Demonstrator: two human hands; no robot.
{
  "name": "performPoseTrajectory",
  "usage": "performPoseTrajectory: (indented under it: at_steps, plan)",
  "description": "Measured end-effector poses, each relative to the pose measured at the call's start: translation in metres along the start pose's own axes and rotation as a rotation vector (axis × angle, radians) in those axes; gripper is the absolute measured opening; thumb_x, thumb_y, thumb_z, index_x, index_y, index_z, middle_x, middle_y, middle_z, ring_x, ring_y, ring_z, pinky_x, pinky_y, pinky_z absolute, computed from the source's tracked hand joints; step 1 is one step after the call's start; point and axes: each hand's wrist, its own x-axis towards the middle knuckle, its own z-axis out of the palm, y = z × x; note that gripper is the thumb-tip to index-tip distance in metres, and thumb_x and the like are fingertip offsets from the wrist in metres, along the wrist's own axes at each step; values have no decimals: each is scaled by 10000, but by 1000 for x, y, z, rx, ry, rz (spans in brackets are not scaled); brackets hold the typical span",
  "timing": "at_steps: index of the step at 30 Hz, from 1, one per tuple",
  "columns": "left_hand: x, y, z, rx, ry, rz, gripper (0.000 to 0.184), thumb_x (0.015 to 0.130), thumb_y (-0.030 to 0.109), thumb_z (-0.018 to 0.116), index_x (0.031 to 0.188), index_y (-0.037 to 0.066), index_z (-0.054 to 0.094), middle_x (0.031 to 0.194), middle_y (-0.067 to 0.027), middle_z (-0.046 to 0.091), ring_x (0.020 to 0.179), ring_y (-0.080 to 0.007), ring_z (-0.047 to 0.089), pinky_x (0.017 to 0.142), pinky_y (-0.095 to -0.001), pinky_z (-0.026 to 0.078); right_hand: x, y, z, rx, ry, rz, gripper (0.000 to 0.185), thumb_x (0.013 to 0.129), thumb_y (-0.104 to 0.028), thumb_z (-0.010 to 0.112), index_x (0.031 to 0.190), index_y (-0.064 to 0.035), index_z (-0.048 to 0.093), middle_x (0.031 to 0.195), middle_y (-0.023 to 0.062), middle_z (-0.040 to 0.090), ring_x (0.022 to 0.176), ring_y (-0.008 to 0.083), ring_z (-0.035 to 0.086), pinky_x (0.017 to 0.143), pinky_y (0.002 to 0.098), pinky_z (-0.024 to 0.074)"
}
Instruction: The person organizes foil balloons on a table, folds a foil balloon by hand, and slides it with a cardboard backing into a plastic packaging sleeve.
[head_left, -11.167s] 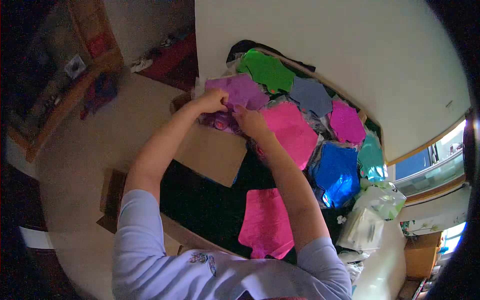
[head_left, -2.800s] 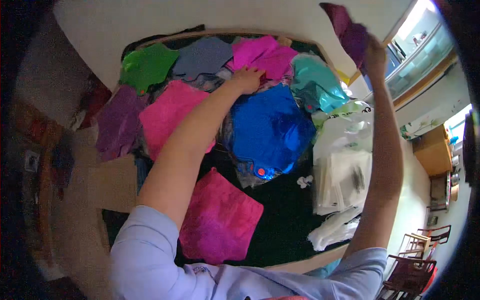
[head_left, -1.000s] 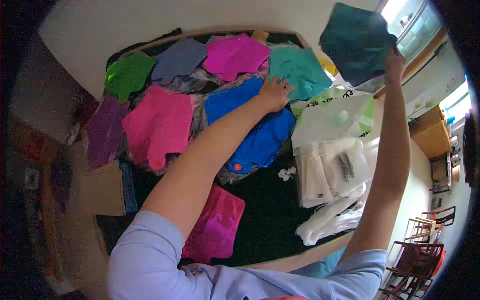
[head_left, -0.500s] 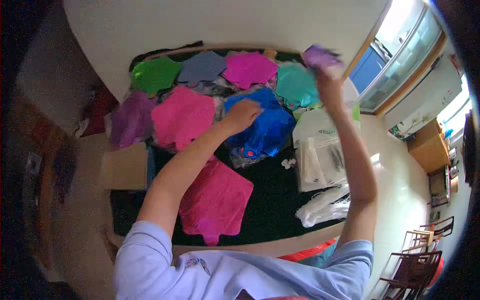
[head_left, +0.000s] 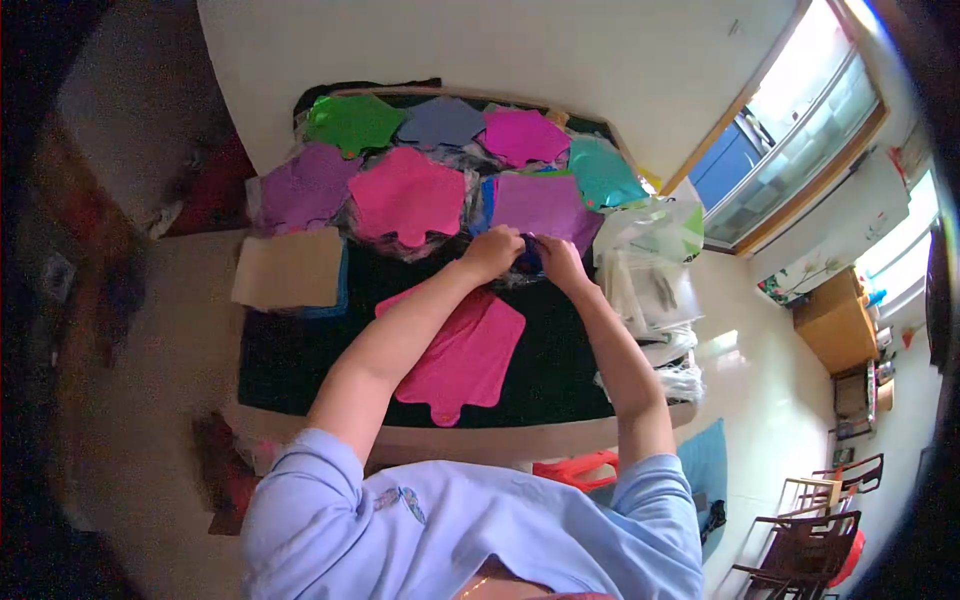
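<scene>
My left hand (head_left: pixel 493 254) and my right hand (head_left: pixel 562 264) meet near the middle of the dark-topped table, fingers closed at the near end of a flat purple sheet (head_left: pixel 548 203). A dark blue bit shows between the fingertips; its exact shape is hidden. The purple sheet lies over a blue sheet (head_left: pixel 489 200), of which only the left edge shows. Just left is a pink shiny sheet (head_left: pixel 408 196) with a small rounded tab. Partly under my left forearm lies a deeper pink sheet (head_left: pixel 465 350), its tab toward me.
Along the back are green (head_left: pixel 355 122), grey-blue (head_left: pixel 442 124), magenta (head_left: pixel 525 136) and teal (head_left: pixel 603 172) sheets. A purple sheet (head_left: pixel 308 188) and brown cardboard (head_left: pixel 290 268) sit left. Clear plastic bags (head_left: pixel 645 285) and white strands (head_left: pixel 675 375) are right. Chairs (head_left: pixel 800 545) stand beyond.
My right hand has come down and left from the upper right, bringing the purple sheet onto the blue one. My left hand has moved nearer me. The camera view has shifted.
</scene>
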Motion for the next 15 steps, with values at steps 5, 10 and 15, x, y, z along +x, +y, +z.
performPoseTrajectory:
  at_steps: [5, 10, 15]
  plan:
    - [0, 13, -1, -5, 16, 102, 159, 778, 180, 529, 731, 52, 611, 826, -118, 581, 864, -303, 555, 743, -418, 464, 0, 1, -5, 140, 41, 127, 184, 818, -109, 536, 961, -24, 615, 832, 244, 584, 835, 392, 582, 659, 402, 479]
    - [7, 12, -3, 91, -162, 84, 172, 770, 204, 548, 731, 53, 621, 851, -120, 581, 897, -301, 554, 776, -405, 467, -1, 4, -3, 104, 31, 120, 178, 816, -111, 541, 960, -35, 613, 823, 247, 576, 835, 398, 577, 646, 407, 471]
    - [4, 19, -2, 40, -104, 136, 167, 744, 204, 571, 688, 55, 620, 845, -125, 579, 887, -299, 562, 767, -403, 472, 1, 14, -2, 53, 34, 115, 170, 816, -110, 544, 954, -38, 611, 818, 243, 576, 828, 405, 573, 644, 406, 469]
